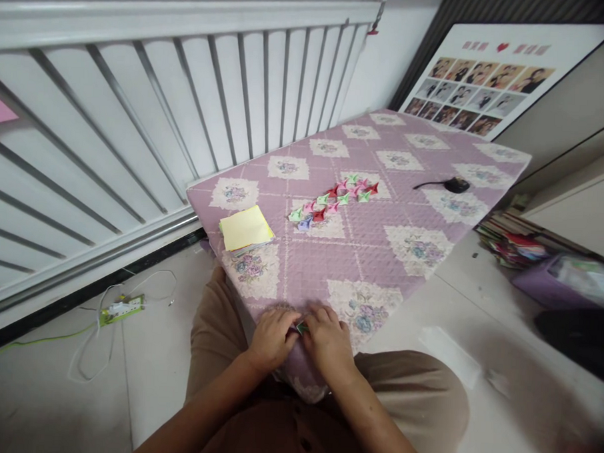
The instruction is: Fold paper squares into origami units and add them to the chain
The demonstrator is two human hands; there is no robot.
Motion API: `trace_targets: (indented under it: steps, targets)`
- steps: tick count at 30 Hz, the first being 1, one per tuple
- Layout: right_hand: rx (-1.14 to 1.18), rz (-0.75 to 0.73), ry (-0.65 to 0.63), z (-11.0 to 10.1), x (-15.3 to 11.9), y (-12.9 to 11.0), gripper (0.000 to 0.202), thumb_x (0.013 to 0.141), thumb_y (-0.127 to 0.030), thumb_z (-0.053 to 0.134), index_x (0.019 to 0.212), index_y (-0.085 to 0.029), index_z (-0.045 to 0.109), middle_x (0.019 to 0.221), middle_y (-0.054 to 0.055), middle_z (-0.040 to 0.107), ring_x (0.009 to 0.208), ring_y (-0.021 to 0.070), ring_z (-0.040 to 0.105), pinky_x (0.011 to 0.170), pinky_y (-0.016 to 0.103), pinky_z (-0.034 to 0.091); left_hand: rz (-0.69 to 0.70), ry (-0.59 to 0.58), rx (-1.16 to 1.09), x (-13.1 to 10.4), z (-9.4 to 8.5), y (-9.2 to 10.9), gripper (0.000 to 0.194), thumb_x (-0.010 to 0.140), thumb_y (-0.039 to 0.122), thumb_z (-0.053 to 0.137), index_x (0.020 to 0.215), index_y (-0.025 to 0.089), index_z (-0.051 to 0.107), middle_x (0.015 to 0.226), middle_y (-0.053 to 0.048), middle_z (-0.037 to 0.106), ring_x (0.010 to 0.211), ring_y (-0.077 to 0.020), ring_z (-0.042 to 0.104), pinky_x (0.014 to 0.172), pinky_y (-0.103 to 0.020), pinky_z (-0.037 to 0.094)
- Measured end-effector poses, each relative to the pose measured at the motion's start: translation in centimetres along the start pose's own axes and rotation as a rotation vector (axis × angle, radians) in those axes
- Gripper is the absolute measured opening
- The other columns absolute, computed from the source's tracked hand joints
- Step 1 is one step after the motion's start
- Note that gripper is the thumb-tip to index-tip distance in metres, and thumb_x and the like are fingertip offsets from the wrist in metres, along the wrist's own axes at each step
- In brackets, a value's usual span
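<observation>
Close to the table's near corner, my left hand (276, 333) and my right hand (326, 334) meet over a small folded paper (301, 327). Its visible part looks green with a pale edge; the fingers cover most of it. Both hands pinch it from opposite sides, thumbs inward. Farther up the table lie several small folded paper pieces (318, 215) in green, pink, red and blue, set out in slanting rows. Left of them is a stack of square paper sheets (246, 228), the top one pale yellow.
A purple flowered cloth covers the table (313, 260). A black object with a cord (456, 185) lies toward its right edge. Behind stands a white radiator (247, 97), with a photo board (483, 81) to the right. A power strip (123, 309) lies on the floor at left.
</observation>
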State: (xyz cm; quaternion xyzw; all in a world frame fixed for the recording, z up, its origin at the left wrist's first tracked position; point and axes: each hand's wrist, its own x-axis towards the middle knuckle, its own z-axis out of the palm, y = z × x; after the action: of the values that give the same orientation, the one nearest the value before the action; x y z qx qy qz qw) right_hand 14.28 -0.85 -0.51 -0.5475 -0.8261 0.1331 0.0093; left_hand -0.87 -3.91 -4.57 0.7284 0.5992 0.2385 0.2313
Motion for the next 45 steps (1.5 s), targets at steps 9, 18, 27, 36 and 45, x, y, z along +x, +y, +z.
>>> trace_targets:
  steps: [9, 18, 27, 36, 45]
  targets:
    - [0.108, 0.015, 0.028, 0.3, -0.7, 0.4, 0.022, 0.082, -0.022, 0.054, 0.101, -0.024, 0.065, 0.128, 0.009, 0.056, 0.119, 0.0292, 0.046, 0.087, 0.041, 0.041, 0.081, 0.038, -0.099, 0.1, -0.2, 0.8, 0.019, 0.082, 0.016, 0.052, 0.095, 0.021, 0.065, 0.102, -0.007, 0.061, 0.097, -0.0209, 0.055, 0.088, -0.037, 0.043]
    - [0.519, -0.150, 0.267, 2.2, -0.9, 3.7, 0.027, 0.076, -0.016, 0.058, 0.102, -0.020, 0.062, 0.117, 0.011, 0.061, 0.113, 0.0238, 0.054, 0.097, 0.041, 0.043, 0.120, 0.066, -0.073, 0.1, 0.2, 0.5, 0.018, 0.083, 0.013, 0.051, 0.089, 0.020, 0.066, 0.097, -0.006, 0.063, 0.092, -0.0190, 0.056, 0.084, -0.034, 0.044]
    - [0.588, -0.143, 0.342, 2.2, -0.7, 4.8, 0.016, 0.080, -0.016, 0.052, 0.090, -0.020, 0.064, 0.109, 0.011, 0.064, 0.108, 0.0235, 0.057, 0.094, 0.042, 0.045, 0.125, 0.054, -0.075, 0.3, 0.2, 0.8, 0.019, 0.081, 0.012, 0.052, 0.090, 0.020, 0.067, 0.097, -0.006, 0.063, 0.093, -0.0192, 0.056, 0.085, -0.034, 0.044]
    - [0.641, -0.147, 0.338, 3.0, -0.9, 5.4, 0.017, 0.079, -0.016, 0.053, 0.091, -0.020, 0.064, 0.107, 0.009, 0.065, 0.104, 0.0218, 0.058, 0.092, 0.040, 0.045, -0.047, 0.031, -0.148, 0.0, 0.1, 0.6, 0.025, 0.079, 0.011, 0.049, 0.102, 0.019, 0.058, 0.100, -0.005, 0.061, 0.095, -0.0194, 0.055, 0.087, -0.034, 0.044]
    - [0.717, -0.131, 0.331, 2.4, -1.1, 6.1, 0.016, 0.081, -0.016, 0.050, 0.091, -0.021, 0.062, 0.102, 0.006, 0.066, 0.099, 0.0191, 0.061, 0.088, 0.034, 0.047, -0.100, 0.005, -0.160, 0.0, 0.5, 0.5, 0.019, 0.081, 0.015, 0.047, 0.094, 0.019, 0.060, 0.093, -0.006, 0.064, 0.089, -0.0208, 0.057, 0.082, -0.033, 0.043]
